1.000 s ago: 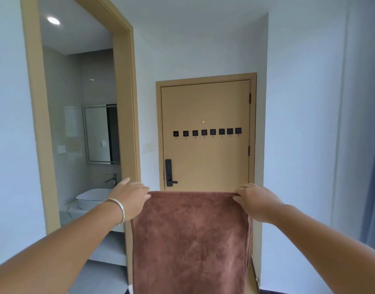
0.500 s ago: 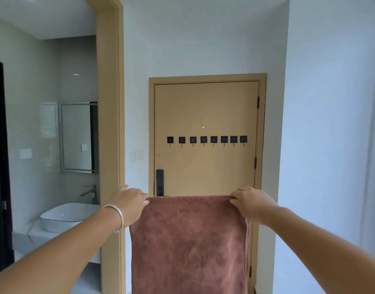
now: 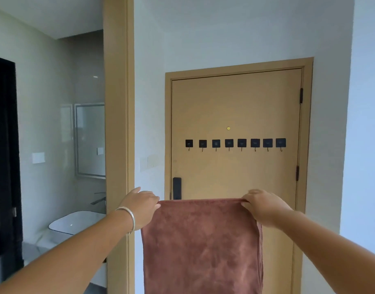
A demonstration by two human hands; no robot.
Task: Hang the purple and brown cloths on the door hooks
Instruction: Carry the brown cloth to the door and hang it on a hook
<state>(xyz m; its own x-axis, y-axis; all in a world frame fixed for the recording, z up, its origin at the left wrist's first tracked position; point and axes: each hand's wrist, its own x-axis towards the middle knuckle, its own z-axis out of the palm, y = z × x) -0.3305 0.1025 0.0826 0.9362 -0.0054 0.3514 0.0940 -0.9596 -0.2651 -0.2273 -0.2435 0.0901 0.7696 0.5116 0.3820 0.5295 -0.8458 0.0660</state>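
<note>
I held the brown cloth (image 3: 201,247) stretched out in front of the door (image 3: 235,107), its top edge level and well below the hooks. My left hand (image 3: 140,205) pinched the cloth's upper left corner, fingers curled over the edge, a silver bangle (image 3: 128,217) on that wrist. My right hand (image 3: 263,205) gripped the upper right corner the same way. The fingertips of both hands were tucked behind the fabric, so I could not see how they lay there. The cloth hung straight down and ran off the bottom of the view, its lower edge cut off. It also covered the door's lower part and the bottom of the black handle (image 3: 177,188) at the door's left side.

Farther off, a row of eight black hooks (image 3: 235,143) sat across the middle of the door, all bare, with a small yellow dot (image 3: 228,128) just above them. The marks on the hook plates were too small to read. Left of the door, past a tan frame post (image 3: 118,124), a white basin (image 3: 74,222) and a mirror (image 3: 90,141) showed only in part.

Compared with half a second before, the door stood larger and more to the right of the view, and my hold on the cloth was unchanged. The purple cloth was nowhere in sight.
</note>
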